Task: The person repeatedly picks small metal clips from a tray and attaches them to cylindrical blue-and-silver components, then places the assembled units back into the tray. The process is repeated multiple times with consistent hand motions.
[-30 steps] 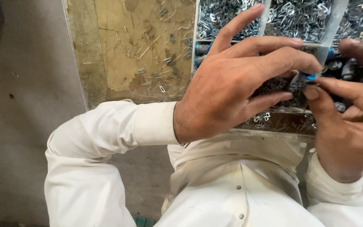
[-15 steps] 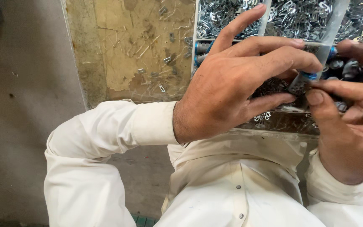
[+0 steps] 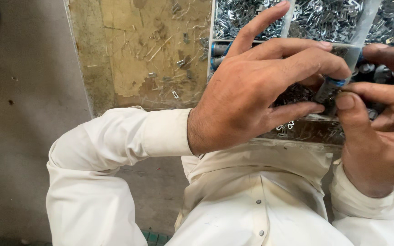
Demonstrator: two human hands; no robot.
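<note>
Blue-banded, small metal cylinder [image 3: 329, 89] is being pinched by both hands, left hand [image 3: 256, 91] and right hand [image 3: 379, 132] closing on it; seemingly light, rigid, slippery—grip its sides.

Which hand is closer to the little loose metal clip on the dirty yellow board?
The left hand. It sits just right of the metal clip, while the right hand is much farther right, past the left one.

Layout, from my seat: worktable [image 3: 128, 54] ahead, loose clips [image 3: 175, 94] scattered on its left part. Right of them, a divided tray [image 3: 211, 27] holding heaped metal clips [image 3: 324, 18]. My left hand [image 3: 256, 91] and right hand [image 3: 379, 132] meet over the tray's near compartment, small cylinder [image 3: 329, 89] between them.
</note>
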